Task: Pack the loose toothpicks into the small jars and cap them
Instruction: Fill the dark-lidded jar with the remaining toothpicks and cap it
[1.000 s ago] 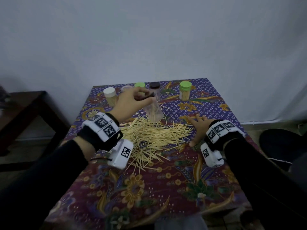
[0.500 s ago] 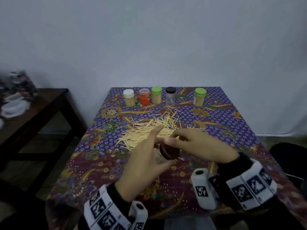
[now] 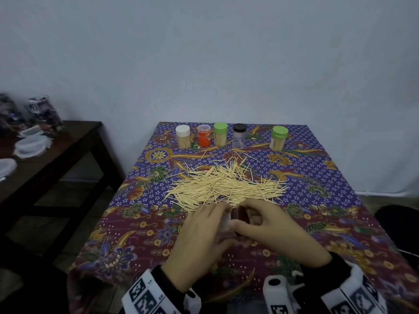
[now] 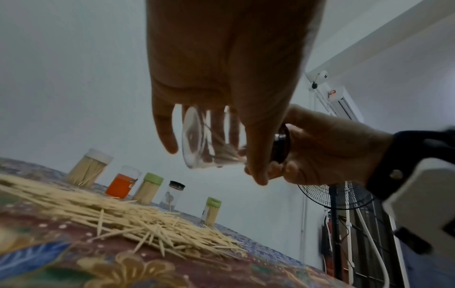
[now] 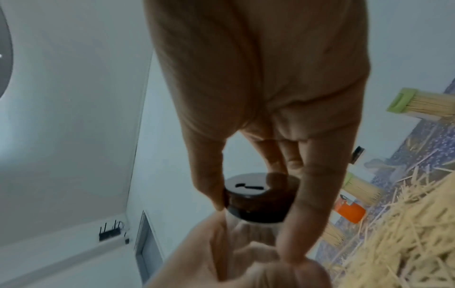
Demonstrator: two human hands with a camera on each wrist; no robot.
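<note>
While the head view is looking down at the tabletop (image 3: 328,184), the left hand (image 3: 199,243) and the right hand (image 3: 278,232) are meeting just above its near half, holding a small clear jar (image 3: 226,219) sideways between them. The left fingers are wrapping round the jar's body and the right fingers are curling round its dark cap (image 3: 241,215). Just beyond the fingers a wide heap of loose toothpicks (image 3: 224,186) is lying on the patterned cloth. Well beyond that, five capped jars are standing in a row: a white-capped jar (image 3: 183,137), an orange jar (image 3: 204,138), a green-capped jar (image 3: 220,134), a black-capped jar (image 3: 239,135) and, apart to the right, a second green-capped jar (image 3: 279,138).

Seen from the left wrist, the left hand (image 4: 221,68) is gripping the clear jar (image 4: 209,140), its fingers (image 4: 165,134) showing through the wall together with a few toothpicks inside, while the right hand (image 4: 327,154) is clasping the cap end.

Seen from the right wrist, the right hand (image 5: 265,87) is pinching the dark cap (image 5: 258,198), which is sitting on the jar's mouth, thumb on one side and fingers (image 5: 302,204) on the other; below them the left hand (image 5: 234,259) is holding the body.
</note>
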